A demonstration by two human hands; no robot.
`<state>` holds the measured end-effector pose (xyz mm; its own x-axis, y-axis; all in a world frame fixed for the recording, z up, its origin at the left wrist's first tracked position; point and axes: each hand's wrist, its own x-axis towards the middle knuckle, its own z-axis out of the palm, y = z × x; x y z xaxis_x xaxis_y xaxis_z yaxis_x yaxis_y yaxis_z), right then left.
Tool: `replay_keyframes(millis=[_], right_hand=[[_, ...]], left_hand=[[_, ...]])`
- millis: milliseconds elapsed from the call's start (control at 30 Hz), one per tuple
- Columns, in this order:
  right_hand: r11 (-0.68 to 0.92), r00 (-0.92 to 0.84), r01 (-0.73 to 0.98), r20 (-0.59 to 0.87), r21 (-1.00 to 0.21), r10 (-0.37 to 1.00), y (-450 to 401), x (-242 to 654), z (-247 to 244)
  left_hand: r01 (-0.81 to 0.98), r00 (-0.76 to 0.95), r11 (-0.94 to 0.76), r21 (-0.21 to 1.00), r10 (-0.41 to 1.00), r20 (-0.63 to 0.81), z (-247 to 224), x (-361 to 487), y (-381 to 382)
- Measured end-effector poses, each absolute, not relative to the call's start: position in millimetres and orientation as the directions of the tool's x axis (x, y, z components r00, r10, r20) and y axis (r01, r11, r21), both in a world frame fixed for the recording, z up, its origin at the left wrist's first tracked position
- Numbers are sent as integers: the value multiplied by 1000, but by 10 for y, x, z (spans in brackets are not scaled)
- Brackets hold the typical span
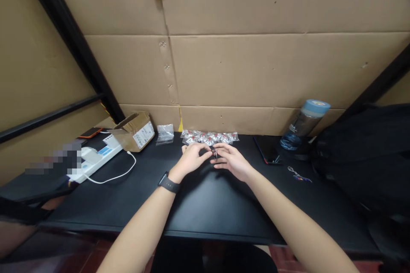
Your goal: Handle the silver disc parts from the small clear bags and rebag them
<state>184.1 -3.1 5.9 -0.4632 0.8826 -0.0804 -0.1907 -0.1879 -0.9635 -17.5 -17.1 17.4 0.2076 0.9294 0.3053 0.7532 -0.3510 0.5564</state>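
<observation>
My left hand (193, 158), a dark watch (168, 182) on its wrist, is closed with thumb and forefinger meeting at a small object (215, 154). That object looks thin, curved and partly shiny, perhaps a ring shape; its kind is too small to tell. My right hand (233, 162) reaches in from the other side, its curled fingers around the same object. Both hands are raised slightly over the black tabletop (205, 209). Just beyond them lie several small clear packets (209, 137) with silvery and red contents, partly hidden by my fingers.
Left of the packets are clear plastic bags (165, 133), an open cardboard box (136, 132) and a white power strip (96, 160) with a cable. Rightward stand a phone (267, 151), a blue-lidded bottle (303, 126), a keychain (299, 175) and a black bag (361, 153). A person sits at far left.
</observation>
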Motion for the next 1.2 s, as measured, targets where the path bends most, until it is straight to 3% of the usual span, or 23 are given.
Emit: replay_keyframes(millis=[100,233,400,633,900,1033,1200], right_hand=[[-248,-480,-202,-124,-948,868,-35,1832,61],[-220,-473,-190,-108,-957,875,-40,1852,76],[-160,-453,-164,-69,-973,889,-12,1921,110],[-101,-446,-154,-22,-983,895,52,2012,172],[-64,-420,-141,1,-988,908,136,2125,201],[-35,-388,-112,12,-993,921,149,2164,230],[70,-293,4,65,-998,954,181,2226,279]], left_hand=[[827,187,-332,453,923,335,204,-436,-84],[924,-83,-91,371,900,428,141,-986,62],[908,-355,214,361,849,392,-62,-1529,165],[861,-481,350,369,797,365,-153,-1604,199],[875,-452,331,353,820,351,-175,-1558,209],[862,-482,321,392,757,442,-87,-1461,190],[923,-278,47,381,766,579,134,-1115,79]])
